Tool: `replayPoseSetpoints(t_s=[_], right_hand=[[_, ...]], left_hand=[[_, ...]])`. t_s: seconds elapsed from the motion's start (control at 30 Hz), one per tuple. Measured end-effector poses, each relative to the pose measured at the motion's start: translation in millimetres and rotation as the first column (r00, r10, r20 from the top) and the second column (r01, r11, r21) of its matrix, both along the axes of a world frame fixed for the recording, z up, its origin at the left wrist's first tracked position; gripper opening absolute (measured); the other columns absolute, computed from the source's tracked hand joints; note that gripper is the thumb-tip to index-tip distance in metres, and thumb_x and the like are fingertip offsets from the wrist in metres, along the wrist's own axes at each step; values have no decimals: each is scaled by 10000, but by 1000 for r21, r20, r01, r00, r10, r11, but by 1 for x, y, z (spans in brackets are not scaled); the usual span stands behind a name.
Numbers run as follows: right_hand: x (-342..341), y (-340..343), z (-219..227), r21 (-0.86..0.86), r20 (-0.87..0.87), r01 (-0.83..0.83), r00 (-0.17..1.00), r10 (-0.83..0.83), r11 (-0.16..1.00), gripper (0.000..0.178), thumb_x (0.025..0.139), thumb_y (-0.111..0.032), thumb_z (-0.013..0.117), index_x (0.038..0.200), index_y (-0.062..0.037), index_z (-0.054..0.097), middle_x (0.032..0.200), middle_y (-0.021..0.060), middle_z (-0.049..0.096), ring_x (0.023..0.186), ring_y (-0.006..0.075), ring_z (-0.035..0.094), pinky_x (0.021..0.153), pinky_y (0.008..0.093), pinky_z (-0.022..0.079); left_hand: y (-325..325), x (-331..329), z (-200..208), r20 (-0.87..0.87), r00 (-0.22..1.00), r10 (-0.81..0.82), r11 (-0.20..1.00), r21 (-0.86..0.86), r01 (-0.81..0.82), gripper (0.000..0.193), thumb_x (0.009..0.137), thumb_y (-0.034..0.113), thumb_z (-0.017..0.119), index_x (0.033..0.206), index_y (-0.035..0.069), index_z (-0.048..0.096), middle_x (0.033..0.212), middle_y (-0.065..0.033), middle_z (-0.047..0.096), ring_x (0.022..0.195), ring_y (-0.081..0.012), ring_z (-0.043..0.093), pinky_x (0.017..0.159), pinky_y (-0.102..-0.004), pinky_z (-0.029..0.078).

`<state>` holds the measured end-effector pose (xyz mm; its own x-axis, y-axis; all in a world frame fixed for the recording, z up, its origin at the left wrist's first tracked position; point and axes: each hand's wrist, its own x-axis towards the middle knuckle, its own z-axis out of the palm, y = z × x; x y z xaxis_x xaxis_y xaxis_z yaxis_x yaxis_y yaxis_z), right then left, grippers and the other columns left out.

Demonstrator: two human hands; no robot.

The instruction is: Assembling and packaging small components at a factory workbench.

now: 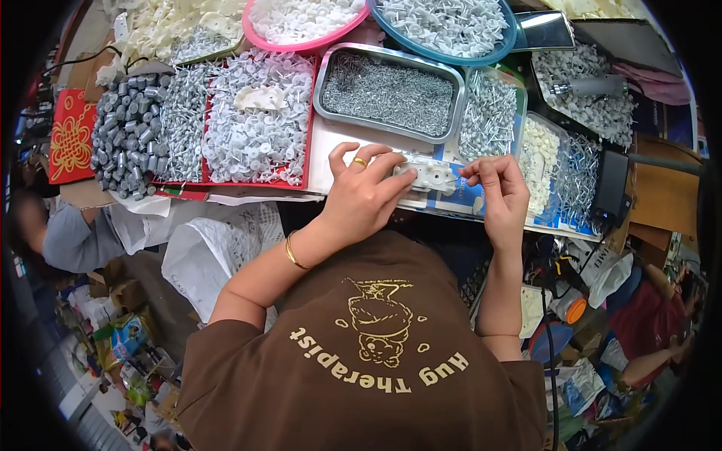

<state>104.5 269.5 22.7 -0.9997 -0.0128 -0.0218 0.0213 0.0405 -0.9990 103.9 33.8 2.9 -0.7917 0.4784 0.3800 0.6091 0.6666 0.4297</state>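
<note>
Near the front edge of the workbench lies a small white plastic piece [435, 177] with round holes in it. The fingertips of my left hand [361, 186] press on its left end and hold it. A gold ring and a bracelet are on that hand and wrist. My right hand [502, 189] hovers just off the other end, thumb and fingers pinched together; whatever they hold is too small to make out. Behind the piece stands a metal tray [387, 129] full of tiny silver screws or pins. To its right are a clear tub of screws [487, 116] and small cream parts [541, 161].
White-headed nails [259, 139] fill a red tray on the left, beside grey metal cylinders [128, 128]. A pink basin [307, 43] and a blue basin [451, 59] stand at the back. Silver pins [577, 177] and a black device [611, 197] are at the right. White sacks [218, 259] hang below the bench.
</note>
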Motion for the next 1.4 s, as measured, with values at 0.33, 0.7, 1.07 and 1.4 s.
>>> replayPoseSetpoints(t_s=[0.33, 0.7, 1.07, 1.4], right_hand=[[-8, 6, 19, 414, -107, -97, 982, 155, 905, 25, 832, -17, 701, 831, -3, 680, 943, 117, 723, 877, 233, 644, 837, 350, 482], [-10, 2, 18, 551, -167, -313, 867, 469, 774, 182, 715, -203, 845, 810, -89, 740, 1135, 71, 633, 1048, 259, 521, 868, 378, 421], [-30, 10, 15, 612, -177, -20, 971, 162, 791, 226, 763, -222, 832, 839, -68, 685, 1063, 81, 621, 1021, 291, 565, 889, 399, 415], [-68, 25, -25, 949, -218, 218, 976, -27, 226, 260, 884, -326, 716, 838, -70, 693, 896, 80, 617, 956, 290, 569, 827, 464, 335]], left_hand=[[13, -8, -3, -1, 1000, -11, 998, 66, 11, 182, 814, 258, 755, 868, 108, 669, 1058, -14, 644, 1039, -226, 591, 973, -464, 315], [14, -8, -5, -22, 1000, 3, 996, 85, -2, 155, 799, 234, 761, 831, 116, 666, 1031, -3, 652, 968, -212, 608, 962, -468, 307], [12, -5, -7, -16, 1000, 24, 995, 99, -22, 148, 804, 236, 765, 864, 131, 680, 1044, 13, 668, 983, -191, 624, 963, -465, 320], [-12, 3, 7, 66, 989, 132, 975, 173, -141, 222, 855, 270, 735, 1029, 140, 692, 1191, -16, 657, 1205, -215, 569, 1015, -476, 248]])
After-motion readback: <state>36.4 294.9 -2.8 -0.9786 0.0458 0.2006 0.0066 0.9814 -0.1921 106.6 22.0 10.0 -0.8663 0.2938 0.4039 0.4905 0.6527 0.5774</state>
